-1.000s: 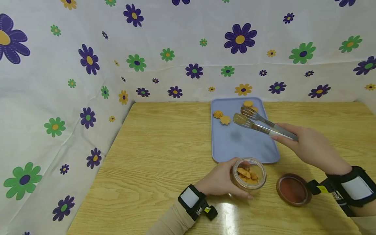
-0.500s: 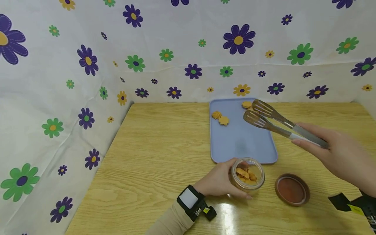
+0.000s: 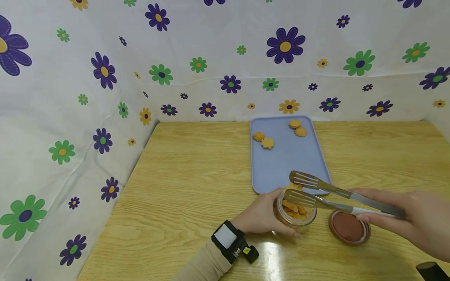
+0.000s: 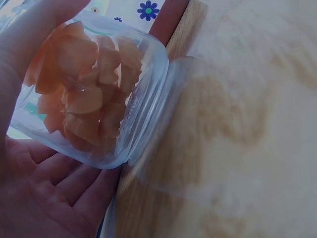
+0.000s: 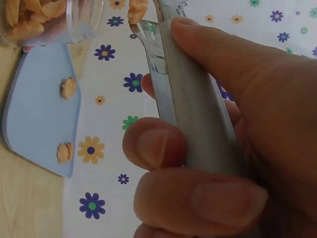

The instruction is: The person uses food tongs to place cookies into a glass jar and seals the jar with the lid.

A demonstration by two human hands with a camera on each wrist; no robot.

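My left hand (image 3: 263, 214) grips a clear glass jar (image 3: 296, 223) from its left side. Several golden cookies fill part of the jar, and its mouth is uncovered. In the left wrist view, the thumb and fingers curve round the glass (image 4: 109, 161). My right hand (image 3: 416, 218) holds metal tongs (image 3: 356, 203) by their handles, with the slotted ends over the jar's mouth. One cookie (image 5: 137, 11) shows at the tongs' ends in the right wrist view. From the head camera, that cookie lies between the two slotted heads, partly hidden by the nearer one.
Beyond the jar lies a blue tray (image 3: 284, 162). One pair of cookies (image 3: 267, 143) is at its left, another pair (image 3: 300, 132) at its back right. A brown round lid (image 3: 348, 228) rests right of the jar, under the tongs. Flowered cloth (image 3: 197, 47) hangs behind the wooden table.
The right hand drew the tongs back from the tray's far right cookies, then brought them down and left over the jar. A cookie now shows between the tongs' ends. The left hand stayed put.
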